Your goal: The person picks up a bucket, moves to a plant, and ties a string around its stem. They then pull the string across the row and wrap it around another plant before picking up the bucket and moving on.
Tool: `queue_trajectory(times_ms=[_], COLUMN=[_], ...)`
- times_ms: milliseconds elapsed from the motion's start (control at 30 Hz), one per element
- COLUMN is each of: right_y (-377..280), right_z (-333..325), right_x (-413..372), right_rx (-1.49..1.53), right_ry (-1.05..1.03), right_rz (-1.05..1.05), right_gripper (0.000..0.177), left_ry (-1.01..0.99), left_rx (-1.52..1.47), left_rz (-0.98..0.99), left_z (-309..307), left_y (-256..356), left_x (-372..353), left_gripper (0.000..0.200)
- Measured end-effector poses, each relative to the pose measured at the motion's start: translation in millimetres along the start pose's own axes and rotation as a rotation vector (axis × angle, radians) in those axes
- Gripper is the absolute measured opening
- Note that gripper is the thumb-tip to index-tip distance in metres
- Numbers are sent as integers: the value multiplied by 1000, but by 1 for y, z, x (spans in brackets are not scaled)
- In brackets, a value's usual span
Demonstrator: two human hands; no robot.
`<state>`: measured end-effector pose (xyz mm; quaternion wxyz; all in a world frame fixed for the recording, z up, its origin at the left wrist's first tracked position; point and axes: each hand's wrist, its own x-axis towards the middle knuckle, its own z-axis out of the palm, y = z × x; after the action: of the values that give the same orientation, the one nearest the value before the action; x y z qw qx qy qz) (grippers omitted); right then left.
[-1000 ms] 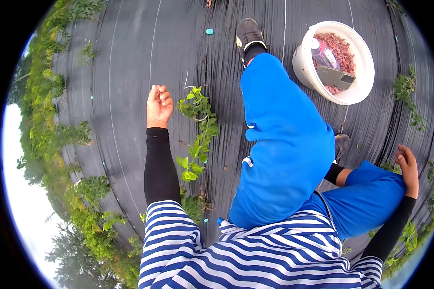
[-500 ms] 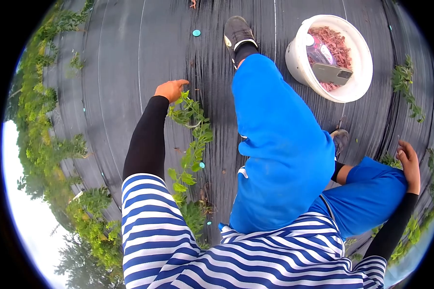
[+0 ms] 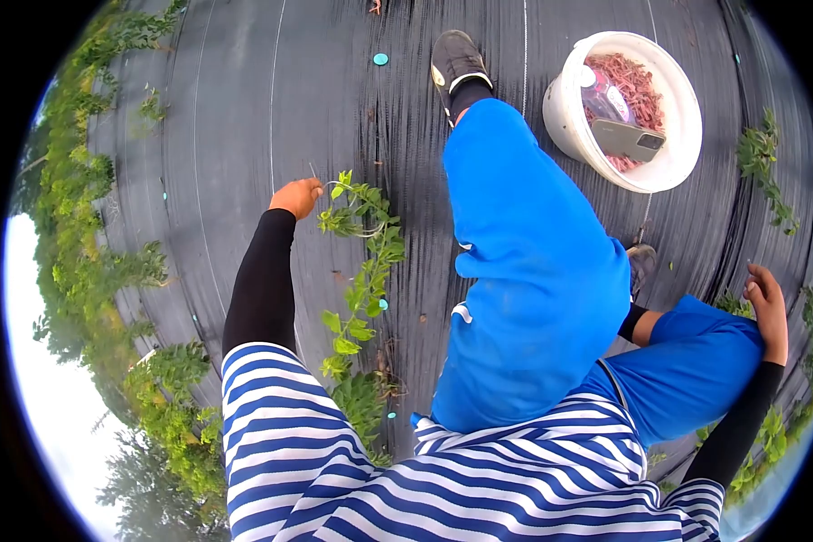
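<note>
My left hand (image 3: 298, 197) is closed with its fingertips pinched at the upper end of a leafy green vine (image 3: 366, 280). A thin pale stem (image 3: 331, 183) curves from those fingers to the leaves, and a short thin dark piece sticks up above them. The vine lies along black ground fabric (image 3: 235, 117), left of my bent leg in blue trousers. On the far right, my right hand (image 3: 765, 307) hangs by my other knee, fingers loosely apart and holding nothing.
A white bucket (image 3: 565, 117) stands beyond my knee, with reddish-pink strips (image 3: 637, 86), a phone (image 3: 628, 139) and a clear labelled container (image 3: 602, 98) inside. More plants (image 3: 768, 172) grow at right, with green rows at left. Teal discs (image 3: 380, 60) dot the fabric.
My left hand has drawn back left and slightly down from the vine's tip. Its extended finger has closed into a pinch on the thin stem. My right hand stays by the knee.
</note>
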<state>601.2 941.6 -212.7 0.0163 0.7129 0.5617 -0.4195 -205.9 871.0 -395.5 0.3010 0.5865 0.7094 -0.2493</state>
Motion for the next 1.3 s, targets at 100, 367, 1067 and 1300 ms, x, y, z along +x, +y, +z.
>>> queue_trajectory(times_ms=[100, 367, 1067, 1300], right_y=[-1, 3, 3, 0], right_z=[-1, 1, 1, 2], right_x=[-1, -1, 3, 3], right_rx=[10, 23, 44, 86], right_ry=[0, 30, 37, 42], right_rz=[-9, -36, -118, -121], right_gripper=[36, 35, 37, 38], left_ry=[57, 328, 317, 397], left_rx=[88, 194, 383, 302], left_rz=[-91, 38, 158, 167], left_z=[5, -6, -27, -26], left_y=[-4, 9, 86, 94], left_x=[-14, -47, -129, -151], left_gripper=[23, 17, 17, 17])
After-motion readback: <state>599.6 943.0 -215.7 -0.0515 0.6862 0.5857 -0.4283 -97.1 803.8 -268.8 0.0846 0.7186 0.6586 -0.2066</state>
